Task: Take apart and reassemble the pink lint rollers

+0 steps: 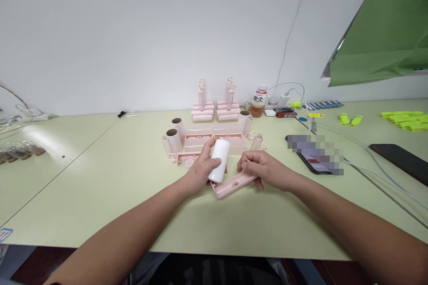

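white paper roll [219, 160] gripped around its middle by left hand [199, 170], just above pink plastic tray [234, 184], whose right end the right hand [264, 170] pinches. head view: roll likely light, smooth, crushable; grip at the sides. tray likely stiff.

Pale yellow-green table [110, 178]. Plain white roll [219, 160] in the left hand [200, 171]; pale pink cover [232, 185] under the right hand [264, 170]. More pale pink parts [214, 111] stacked behind, with brown-cored white rolls [174, 139]. Amber bottle [259, 102], white cap, white label with dark characters. Black phone [314, 160]. Neon yellow pieces [406, 120] far right. Green sheet [384, 35], silver-edged, against a white wall [133, 31]. White cables [368, 151]. Red-and-black box [286, 114] beside the bottle.
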### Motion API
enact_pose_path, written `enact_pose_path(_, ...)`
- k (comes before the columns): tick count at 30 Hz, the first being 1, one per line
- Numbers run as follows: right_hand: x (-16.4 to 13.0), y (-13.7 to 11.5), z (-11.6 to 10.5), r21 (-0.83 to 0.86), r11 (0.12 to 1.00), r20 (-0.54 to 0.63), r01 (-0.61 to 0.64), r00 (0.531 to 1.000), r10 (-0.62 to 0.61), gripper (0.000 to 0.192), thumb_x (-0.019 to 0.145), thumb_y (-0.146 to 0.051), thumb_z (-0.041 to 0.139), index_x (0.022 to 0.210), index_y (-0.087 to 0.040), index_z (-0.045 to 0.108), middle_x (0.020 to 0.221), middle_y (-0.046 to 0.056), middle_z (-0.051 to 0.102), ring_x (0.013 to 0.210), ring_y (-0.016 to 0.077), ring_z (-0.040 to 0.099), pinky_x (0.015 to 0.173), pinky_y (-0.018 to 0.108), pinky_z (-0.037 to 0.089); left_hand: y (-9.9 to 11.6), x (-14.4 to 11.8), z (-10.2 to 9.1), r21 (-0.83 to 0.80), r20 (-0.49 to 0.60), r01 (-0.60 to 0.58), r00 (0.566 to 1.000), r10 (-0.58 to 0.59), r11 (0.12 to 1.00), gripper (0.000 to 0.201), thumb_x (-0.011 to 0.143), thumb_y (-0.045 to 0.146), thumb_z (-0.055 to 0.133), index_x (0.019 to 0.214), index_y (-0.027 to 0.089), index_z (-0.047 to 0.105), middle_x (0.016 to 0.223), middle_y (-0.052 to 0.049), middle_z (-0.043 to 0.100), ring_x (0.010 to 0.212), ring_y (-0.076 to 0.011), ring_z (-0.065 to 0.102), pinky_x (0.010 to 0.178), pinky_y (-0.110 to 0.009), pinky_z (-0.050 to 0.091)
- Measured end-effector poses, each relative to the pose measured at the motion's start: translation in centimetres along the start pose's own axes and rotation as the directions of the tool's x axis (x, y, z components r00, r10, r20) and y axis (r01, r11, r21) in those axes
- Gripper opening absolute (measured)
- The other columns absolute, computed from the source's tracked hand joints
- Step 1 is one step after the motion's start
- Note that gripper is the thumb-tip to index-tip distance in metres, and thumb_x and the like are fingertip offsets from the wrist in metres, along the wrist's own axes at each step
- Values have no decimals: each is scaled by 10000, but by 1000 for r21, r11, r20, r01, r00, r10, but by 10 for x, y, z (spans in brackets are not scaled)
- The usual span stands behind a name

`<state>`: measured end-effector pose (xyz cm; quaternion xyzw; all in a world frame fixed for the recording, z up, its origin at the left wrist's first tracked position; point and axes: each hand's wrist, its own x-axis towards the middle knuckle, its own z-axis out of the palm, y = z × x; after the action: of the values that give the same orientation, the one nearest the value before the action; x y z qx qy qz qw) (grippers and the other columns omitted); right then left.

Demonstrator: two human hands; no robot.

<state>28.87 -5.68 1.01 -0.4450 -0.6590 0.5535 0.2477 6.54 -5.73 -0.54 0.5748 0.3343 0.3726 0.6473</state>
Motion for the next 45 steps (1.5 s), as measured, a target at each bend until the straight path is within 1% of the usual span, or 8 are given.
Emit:
enact_pose_path(12, 3, 5, 2, 295, 956, 26, -4, 1000, -4, 430, 778, -569, 686, 749, -178, 509, 744, 0, 647, 366, 50, 469, 304, 182, 372, 6, -6, 9, -11, 53, 18, 998, -17, 1000, 763, 844, 376, 558, 1497, 278, 174, 838, -15, 596, 639, -155, 550, 575, -255, 421)
enact_pose_path(23, 3, 2, 4, 289, 957, 12, 8, 1000, -12, 456, 787, -593, 671, 749, -147, 581, 687, 5, 609, 369, 51, 450, 299, 180, 378, -3, -4, 4, -9, 135, 10, 991, -9, 1000, 722, 851, 382, 566, 1480, 301, 219, 928, -21, 592, 703, -167, 569, 651, -286, 438)
enact_pose_path(28, 3, 5, 6, 379, 925, 74, 20, 996, -52, 463, 821, -612, 637, 801, -154, 575, 664, -15, 565, 406, 53, 454, 325, 164, 379, 1, -6, -1, 157, 250, -85, 967, 44, 984, 802, 814, 376, 627, 1490, 263, 211, 1224, -96, 579, 1053, -265, 575, 871, -384, 449)
enact_pose_path(31, 1, 7, 7, 407, 913, 125, -9, 991, -46, 499, 852, -653, 564, 831, -155, 584, 622, -15, 552, 416, 66, 459, 349, 173, 391, 9, -9, -3, 369, 304, -253, 942, 141, 894, 793, 793, 325, 645, 1487, 258, 268, 1389, -106, 499, 1233, -310, 486, 1015, -440, 380)
enact_pose_path(35, 1, 9, 7, 341, 940, 101, 2, 994, -39, 534, 838, -696, 544, 828, -163, 553, 566, -16, 552, 449, 96, 516, 390, 190, 431, 19, -11, -3, 542, 431, -407, 886, 173, 735, 693, 828, 293, 551, 1481, 288, 320, 1297, -78, 600, 1069, -294, 591, 918, -423, 452)
enact_pose_path(38, 3, 11, 5, 267, 963, 92, 33, 994, -60, 531, 781, -692, 626, 789, -177, 498, 556, -20, 565, 472, 105, 551, 417, 193, 443, 22, -11, -2, 668, 454, -430, 882, 125, 607, 709, 831, 270, 498, 1501, 326, 274, 1259, -49, 630, 918, -247, 628, 817, -374, 485)
enact_pose_path(42, 4, 13, 3, 209, 975, 111, 69, 989, -94, 540, 734, -665, 696, 850, -175, 499, 630, -11, 602, 526, 120, 589, 491, 233, 494, 20, -11, 0, 782, 425, -426, 898, 111, 455, 648, 909, 386, 444, 1514, 342, 217, 1332, -44, 589, 978, -245, 621, 821, -356, 475)
enact_pose_path(45, 3, 14, 4, 199, 974, 115, 110, 984, -135, 513, 726, -604, 743, 864, -180, 489, 714, -10, 608, 569, 117, 598, 546, 253, 504, 17, -10, 2, 839, 358, -383, 924, 136, 387, 595, 961, 538, 341, 1495, 292, 247, 1262, -69, 630, 964, -258, 629, 774, -346, 458)
